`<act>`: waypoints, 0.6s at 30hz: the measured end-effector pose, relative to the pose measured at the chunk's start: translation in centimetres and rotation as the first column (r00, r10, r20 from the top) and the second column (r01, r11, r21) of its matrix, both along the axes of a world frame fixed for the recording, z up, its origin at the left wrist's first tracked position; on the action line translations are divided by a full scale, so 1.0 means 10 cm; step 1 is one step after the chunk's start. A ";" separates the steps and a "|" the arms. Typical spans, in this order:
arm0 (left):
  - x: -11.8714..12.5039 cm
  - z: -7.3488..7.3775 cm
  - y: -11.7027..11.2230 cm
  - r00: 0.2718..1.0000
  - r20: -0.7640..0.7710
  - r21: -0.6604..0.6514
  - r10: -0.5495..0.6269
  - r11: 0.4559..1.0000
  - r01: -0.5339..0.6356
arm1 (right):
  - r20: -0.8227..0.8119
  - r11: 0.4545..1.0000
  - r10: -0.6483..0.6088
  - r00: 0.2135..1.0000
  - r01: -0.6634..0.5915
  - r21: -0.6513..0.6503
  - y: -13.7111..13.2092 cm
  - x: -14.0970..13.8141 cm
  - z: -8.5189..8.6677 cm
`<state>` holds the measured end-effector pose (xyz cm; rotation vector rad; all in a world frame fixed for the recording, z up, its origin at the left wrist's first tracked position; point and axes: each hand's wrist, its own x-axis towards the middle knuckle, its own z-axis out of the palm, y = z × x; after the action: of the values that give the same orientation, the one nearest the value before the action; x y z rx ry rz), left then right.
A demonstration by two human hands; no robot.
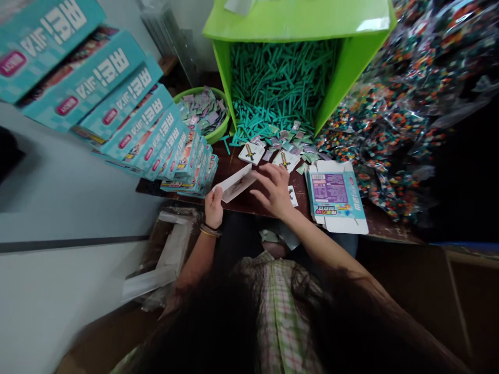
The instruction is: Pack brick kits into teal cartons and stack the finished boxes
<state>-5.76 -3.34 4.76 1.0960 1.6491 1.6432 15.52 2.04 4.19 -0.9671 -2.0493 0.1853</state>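
My left hand (214, 206) is closed on the near left end of a white open carton or folded card (238, 183), holding it tilted above the table's front edge. A darker patch shows inside its fold. On the other side, my right hand (276, 191) has its fingers spread; the fingertips are close to the white piece's right end, and I cannot tell if they touch. Beyond the hands lie a stack of cards with a pixel sword picture (251, 153) and a second such stack (286, 160). A small printed card (292, 196) lies partly behind my right hand.
Flattened teal boxes (335, 193) lie at right, beside bulging clear bags of coloured pieces (374, 140). A green bin (300, 26) on its side spills teal sticks (280, 78). Small packets fill a green basin (212, 136). Tall stacked teal boxes (136, 119) stand left.
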 end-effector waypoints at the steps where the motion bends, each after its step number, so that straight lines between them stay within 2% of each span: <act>1: 0.00 0.00 -0.01 1.000 -0.001 -0.005 0.007 1.000 -0.007 | 0.005 0.996 -0.056 0.998 0.056 -0.069 -0.07 0.05 -0.15; 5: -0.01 0.00 0.00 1.000 0.010 -0.011 -0.002 1.000 0.002 | 0.170 0.911 -0.211 0.963 0.257 -0.324 -0.34 0.24 -0.83; 7: 0.00 0.00 0.02 1.000 0.008 -0.014 -0.001 1.000 0.001 | 0.232 0.881 -0.219 0.948 0.294 -0.371 -0.32 0.30 -1.06; 8: 0.01 0.00 0.03 1.000 0.004 -0.012 0.002 1.000 -0.002 | 0.236 0.877 -0.213 0.948 0.292 -0.383 -0.24 0.33 -1.12; 11: 0.05 0.01 0.07 1.000 -0.020 -0.008 -0.020 1.000 0.020 | 0.167 0.886 -0.194 0.967 0.246 -0.394 0.15 0.47 -1.08; 14: 0.08 0.02 0.08 0.997 -0.030 -0.008 -0.068 0.998 0.068 | 0.097 0.925 -0.175 0.980 0.198 -0.325 0.57 0.65 -0.86; 16: 0.09 0.02 0.06 0.994 -0.031 -0.005 -0.106 0.994 0.106 | 0.112 0.945 -0.164 0.980 0.189 -0.269 0.79 0.77 -0.72; 18: 0.09 0.01 0.05 0.987 -0.042 -0.006 -0.156 0.988 0.156 | 0.162 0.938 -0.197 0.967 0.235 -0.257 0.98 0.91 -0.63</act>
<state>-4.85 -2.88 4.90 1.2342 1.5493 1.5275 24.60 11.81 -2.10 -1.4032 -2.0537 0.2993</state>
